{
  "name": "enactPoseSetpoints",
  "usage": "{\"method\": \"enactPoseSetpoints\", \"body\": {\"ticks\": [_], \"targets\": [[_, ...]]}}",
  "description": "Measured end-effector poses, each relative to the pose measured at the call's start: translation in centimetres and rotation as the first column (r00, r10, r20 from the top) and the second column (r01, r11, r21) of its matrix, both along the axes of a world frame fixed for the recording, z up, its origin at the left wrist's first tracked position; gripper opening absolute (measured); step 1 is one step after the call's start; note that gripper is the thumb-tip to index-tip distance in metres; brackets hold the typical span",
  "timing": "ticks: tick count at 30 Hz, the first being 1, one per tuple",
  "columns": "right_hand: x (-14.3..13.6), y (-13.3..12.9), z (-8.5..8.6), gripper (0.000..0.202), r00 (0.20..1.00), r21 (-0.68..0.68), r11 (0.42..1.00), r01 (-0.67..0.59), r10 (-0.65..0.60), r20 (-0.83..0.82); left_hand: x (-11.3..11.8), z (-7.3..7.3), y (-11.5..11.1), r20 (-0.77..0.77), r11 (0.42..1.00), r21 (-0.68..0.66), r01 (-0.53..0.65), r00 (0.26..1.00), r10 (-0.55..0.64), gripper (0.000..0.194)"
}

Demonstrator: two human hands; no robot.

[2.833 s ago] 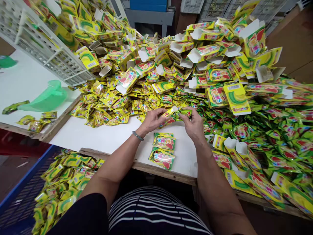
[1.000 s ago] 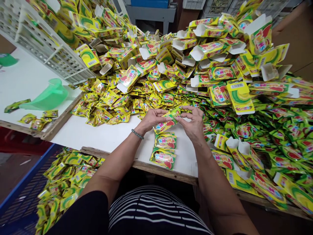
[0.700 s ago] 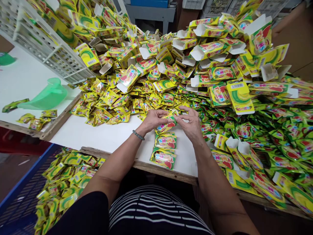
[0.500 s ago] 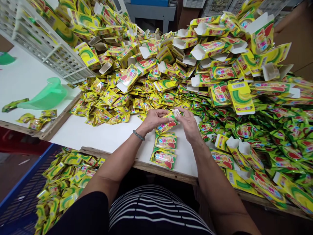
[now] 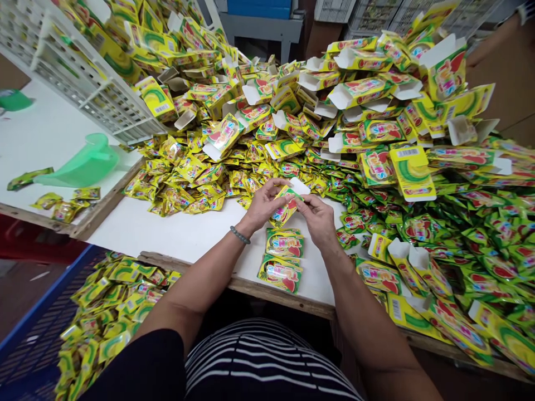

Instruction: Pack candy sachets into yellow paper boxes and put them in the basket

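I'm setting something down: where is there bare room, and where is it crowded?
Bare tabletop lies left of the two packs, between yellow sachets and wooden front edge; a narrower strip lies between packs and right forearm. The side table has room between white crate and green scoop. Crowded: back and right, heaped with open boxes and green sachets.

Green scoop [image 5: 86, 167] on white tabletop [image 5: 42, 133]; blue container [image 5: 259, 8] on grey table [image 5: 265, 28] behind.
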State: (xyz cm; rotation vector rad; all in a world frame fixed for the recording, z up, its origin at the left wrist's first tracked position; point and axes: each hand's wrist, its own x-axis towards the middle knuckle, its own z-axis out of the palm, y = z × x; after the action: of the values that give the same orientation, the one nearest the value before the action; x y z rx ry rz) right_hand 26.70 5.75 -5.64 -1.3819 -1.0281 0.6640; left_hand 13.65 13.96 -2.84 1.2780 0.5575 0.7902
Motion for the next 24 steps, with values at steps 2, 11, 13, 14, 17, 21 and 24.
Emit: {"method": "enactPoseSetpoints", "body": {"ticks": [2,11,13,14,17,21,24], "targets": [[0.13,-0.09,-0.03,0.029,1.000,-0.007,1.000,0.008,-0.008,-0.015,-0.12,-0.01,0.09,-0.054,0.998,0.048,0.028,0.998,-0.025,0.043],[0.78,-0.47,0.84,0.030,1.000,-0.001,1.000,0.011,-0.011,0.024,-0.10,0.01,-0.20,-0.105,0.998,-0.062,-0.013,0.994,0.007,0.056],[0.76,-0.54,0.84,0.027,0.999,-0.005,0.999,0.032,-0.032,0.039,0.00,-0.04,-0.27,-0.100,0.998,-0.051,-0.028,0.995,0.023,0.054],[0.73,-0.53,0.80,0.026,0.998,-0.014,0.999,0.043,-0.042,0.040,0.05,-0.04,-0.29,-0.100,0.999,-0.045,-0.031,0.995,0.026,0.053],[0.62,-0.40,0.69,0.026,0.997,-0.042,0.996,0.073,-0.074,-0.035,0.13,0.10,-0.35,-0.109,0.998,-0.053,-0.018,0.994,0.012,0.051],[0.72,-0.17,0.72,0.029,0.968,-0.075,0.989,0.128,-0.142,-0.209,0.03,0.30,-0.29,-0.102,0.997,-0.071,0.026,0.994,-0.034,0.055],[1.03,-0.13,0.69,0.024,0.962,-0.061,0.992,0.108,-0.120,-0.244,-0.14,0.16,-0.10,-0.094,0.996,-0.075,0.051,0.994,-0.058,0.056]]}}
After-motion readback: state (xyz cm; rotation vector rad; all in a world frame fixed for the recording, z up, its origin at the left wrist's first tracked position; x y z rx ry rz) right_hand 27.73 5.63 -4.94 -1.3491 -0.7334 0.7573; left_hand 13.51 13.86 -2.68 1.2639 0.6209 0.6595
